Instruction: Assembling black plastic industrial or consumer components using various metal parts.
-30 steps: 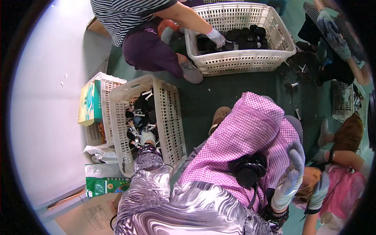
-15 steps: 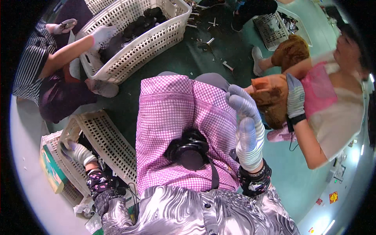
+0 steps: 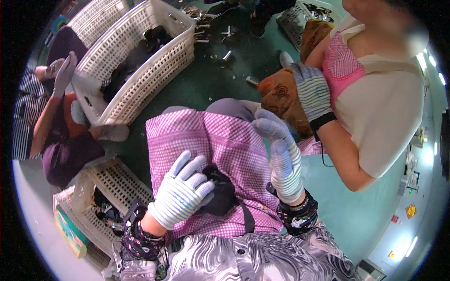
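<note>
Blk rounded item [image 3: 223, 194]: on checked apron [image 3: 178, 131], strap [image 3: 247, 218] trailing; prob. light, firm, smooth; best hold, rounded sides.
L hand [image 3: 177, 197]: spread, palm down, at item's edge; contact, can't tell.
R hand [image 3: 284, 161]: raised, fingers extended, nothing seen in it.
Wht basket [image 3: 119, 180]: L hand there 0.5 s ago, now over apron.

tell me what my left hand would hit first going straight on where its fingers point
Probably the pink checked apron, though depth is unclear: your left hand might pass above it.
</note>
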Available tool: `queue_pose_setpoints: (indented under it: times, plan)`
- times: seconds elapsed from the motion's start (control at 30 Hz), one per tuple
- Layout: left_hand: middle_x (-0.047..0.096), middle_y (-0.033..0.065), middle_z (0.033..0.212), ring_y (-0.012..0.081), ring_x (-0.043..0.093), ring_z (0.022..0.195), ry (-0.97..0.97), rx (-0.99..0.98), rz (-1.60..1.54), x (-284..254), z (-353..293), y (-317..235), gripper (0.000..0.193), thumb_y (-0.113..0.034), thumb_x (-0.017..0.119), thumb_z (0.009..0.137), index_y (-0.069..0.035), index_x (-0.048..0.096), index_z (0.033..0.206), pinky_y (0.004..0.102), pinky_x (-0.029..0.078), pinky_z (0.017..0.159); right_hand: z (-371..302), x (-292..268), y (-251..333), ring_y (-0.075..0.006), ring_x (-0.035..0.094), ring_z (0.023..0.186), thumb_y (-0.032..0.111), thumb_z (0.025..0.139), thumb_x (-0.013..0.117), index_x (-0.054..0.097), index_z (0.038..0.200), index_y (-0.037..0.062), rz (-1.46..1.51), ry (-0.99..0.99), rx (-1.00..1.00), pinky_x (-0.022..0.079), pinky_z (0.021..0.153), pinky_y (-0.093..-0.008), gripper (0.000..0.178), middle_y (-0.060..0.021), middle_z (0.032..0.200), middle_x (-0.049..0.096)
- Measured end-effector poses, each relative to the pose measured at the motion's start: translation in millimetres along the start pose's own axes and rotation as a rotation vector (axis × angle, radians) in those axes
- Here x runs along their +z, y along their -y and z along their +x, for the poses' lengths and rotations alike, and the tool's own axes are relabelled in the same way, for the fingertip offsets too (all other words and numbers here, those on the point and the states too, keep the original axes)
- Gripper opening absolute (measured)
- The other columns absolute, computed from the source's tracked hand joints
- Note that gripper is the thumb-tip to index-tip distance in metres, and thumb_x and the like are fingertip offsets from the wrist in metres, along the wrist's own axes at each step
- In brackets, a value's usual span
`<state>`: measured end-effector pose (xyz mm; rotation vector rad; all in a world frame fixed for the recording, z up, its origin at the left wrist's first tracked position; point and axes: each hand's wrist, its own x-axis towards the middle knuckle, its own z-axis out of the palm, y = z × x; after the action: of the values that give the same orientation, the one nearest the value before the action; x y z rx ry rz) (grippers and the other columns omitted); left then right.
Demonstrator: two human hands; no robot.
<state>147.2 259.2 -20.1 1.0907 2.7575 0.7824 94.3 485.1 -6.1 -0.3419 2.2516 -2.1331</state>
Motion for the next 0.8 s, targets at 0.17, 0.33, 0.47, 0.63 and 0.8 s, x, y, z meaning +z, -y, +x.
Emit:
queue_pose_setpoints:
  times: [0.17, 0.33, 0.47, 0.63, 0.8]
  plan:
    - [0.057, 0.0018, 0.078, 0.0287, 0.054, 0.099, -0.091, 0.002, -0.094, 2, 6, -1, 0.026, -0.02, 0.07, 0.058, -0.014, 0.056, 0.079, 0.0498, 0.033, 0.096, 9, -8, -14, -0.0127, 0.046, 0.104, 0.016, 0.093, 0.041, 0.049, 0.117, 0.0023, 0.126, -0.053, 0.088, 0.034, 0.092, -0.0268, 0.029, -0.0073, 0.121, 0.048]
    - [0.06, 0.0098, 0.082, 0.0331, 0.057, 0.09, -0.261, -0.084, -0.279, -8, 17, 2, 0.03, -0.003, 0.066, 0.063, -0.007, 0.053, 0.089, 0.0445, 0.044, 0.084, 42, -15, -32, -0.0121, 0.048, 0.099, 0.015, 0.092, 0.041, 0.049, 0.118, 0.0018, 0.279, -0.138, 0.294, 0.035, 0.091, -0.0259, 0.03, -0.0069, 0.111, 0.052]
    - [0.061, 0.0134, 0.085, 0.0277, 0.06, 0.077, -0.497, -0.375, -0.459, -4, 9, -1, 0.028, 0.002, 0.062, 0.069, -0.003, 0.056, 0.095, 0.0333, 0.048, 0.07, 55, -10, -38, -0.0113, 0.049, 0.095, 0.017, 0.091, 0.044, 0.047, 0.12, 0.0002, 0.194, -0.074, 0.315, 0.038, 0.087, -0.0242, 0.034, -0.0064, 0.108, 0.054]
    - [0.061, 0.009, 0.093, 0.0178, 0.058, 0.086, -0.655, -0.524, -0.673, -8, 15, 4, 0.023, 0.002, 0.061, 0.074, -0.002, 0.055, 0.096, 0.0293, 0.044, 0.08, 45, 11, 6, -0.0111, 0.054, 0.09, 0.016, 0.082, 0.059, 0.055, 0.11, 0.002, 0.067, 0.431, 0.341, 0.042, 0.082, -0.0259, 0.032, -0.0053, 0.094, 0.06]
    - [0.059, 0.0077, 0.097, 0.0167, 0.055, 0.092, -0.663, -0.59, -1.093, -19, 25, -8, 0.022, 0.0, 0.059, 0.077, -0.003, 0.052, 0.097, 0.0304, 0.042, 0.085, 40, 26, 18, -0.0231, 0.062, 0.072, 0.021, 0.08, 0.063, 0.061, 0.094, 0.0037, -0.272, 0.625, 0.167, 0.046, 0.064, -0.0294, 0.022, -0.0125, 0.08, 0.062]
